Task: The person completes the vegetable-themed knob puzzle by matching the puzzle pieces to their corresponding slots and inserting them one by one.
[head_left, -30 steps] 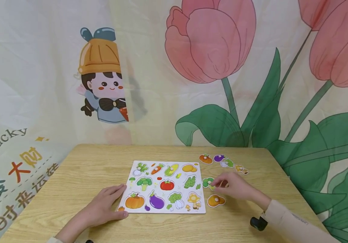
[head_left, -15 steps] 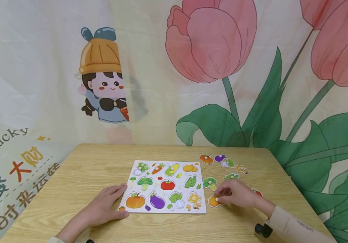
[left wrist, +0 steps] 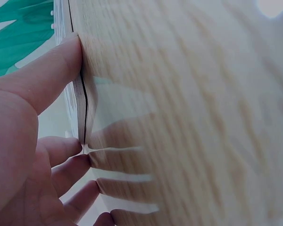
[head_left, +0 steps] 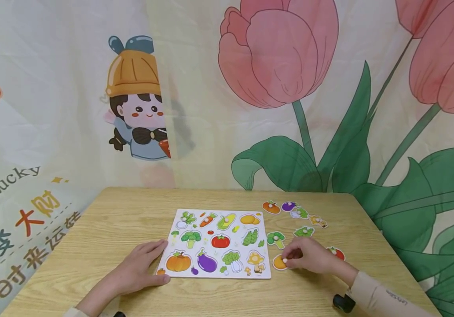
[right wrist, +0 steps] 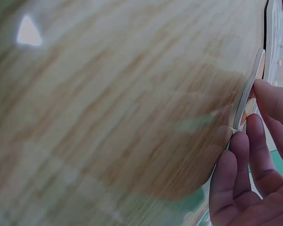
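left hand (head_left: pixel 140 270) isn't gripping, just fingers laid along the left edge of the board (head_left: pixel 236 242), probably to stop it sliding. right hand (head_left: pixel 310 255) pinches the potato piece (head_left: pixel 278 263) at its knob (head_left: pixel 285 260), the handy lift point i guess, just right of the board's near right corner. long axis looks left-right, rounded end pointing left; fingers hide the other.

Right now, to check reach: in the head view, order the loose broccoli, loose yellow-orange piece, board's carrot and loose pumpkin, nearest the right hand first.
1. Yellow-orange piece: touching the right hand.
2. Loose broccoli: just beyond it.
3. Loose pumpkin: farther back, right of the board.
4. Carrot: in its back row.
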Action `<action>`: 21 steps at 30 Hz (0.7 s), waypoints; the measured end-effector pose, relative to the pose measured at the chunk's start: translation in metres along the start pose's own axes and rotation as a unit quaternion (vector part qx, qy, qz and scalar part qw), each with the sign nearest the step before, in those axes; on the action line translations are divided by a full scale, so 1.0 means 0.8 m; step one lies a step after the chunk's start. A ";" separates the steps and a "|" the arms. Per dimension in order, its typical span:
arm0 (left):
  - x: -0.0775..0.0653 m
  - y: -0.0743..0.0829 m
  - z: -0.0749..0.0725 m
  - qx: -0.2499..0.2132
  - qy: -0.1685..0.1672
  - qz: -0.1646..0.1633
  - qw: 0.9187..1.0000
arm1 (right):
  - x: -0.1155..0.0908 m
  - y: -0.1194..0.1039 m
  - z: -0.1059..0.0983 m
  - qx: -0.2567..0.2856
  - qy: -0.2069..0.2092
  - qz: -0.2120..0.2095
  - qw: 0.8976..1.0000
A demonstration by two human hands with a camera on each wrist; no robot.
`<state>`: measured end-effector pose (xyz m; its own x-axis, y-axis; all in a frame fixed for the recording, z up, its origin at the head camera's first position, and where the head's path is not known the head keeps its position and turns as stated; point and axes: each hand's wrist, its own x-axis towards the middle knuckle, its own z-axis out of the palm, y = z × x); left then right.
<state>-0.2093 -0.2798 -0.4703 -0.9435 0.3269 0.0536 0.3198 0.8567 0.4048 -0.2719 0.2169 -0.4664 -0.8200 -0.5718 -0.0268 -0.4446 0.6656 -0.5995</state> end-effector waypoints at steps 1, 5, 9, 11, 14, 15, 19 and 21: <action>-0.001 0.000 0.000 0.001 0.001 0.000 1.000 | 0.001 0.000 0.000 0.000 0.000 0.000 1.000; -0.002 0.000 0.000 0.002 0.002 -0.002 1.000 | 0.002 0.000 0.000 0.001 -0.002 0.000 1.000; -0.002 0.001 -0.001 0.002 -0.001 -0.003 1.000 | 0.002 0.000 0.000 0.001 -0.010 -0.001 1.000; -0.002 0.002 -0.001 -0.003 -0.004 -0.004 1.000 | 0.002 0.000 -0.001 0.001 -0.013 -0.002 1.000; -0.001 0.003 -0.002 -0.006 -0.006 -0.002 1.000 | 0.003 0.000 -0.003 -0.001 -0.011 0.002 1.000; -0.001 0.003 -0.002 -0.005 -0.005 -0.001 1.000 | 0.003 0.000 -0.004 0.001 -0.008 0.004 1.000; -0.001 0.002 -0.002 -0.002 -0.001 0.001 1.000 | 0.010 -0.004 -0.007 0.003 0.007 0.004 1.000; -0.002 0.002 -0.002 -0.004 -0.001 0.000 1.000 | 0.016 -0.006 -0.007 0.007 0.013 0.003 1.000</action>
<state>-0.2076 -0.2798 -0.4687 -0.9434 0.3274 0.0527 0.3193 0.8537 0.4114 -0.2825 0.2090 -0.4591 -0.8322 -0.5544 -0.0094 -0.4342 0.6622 -0.6107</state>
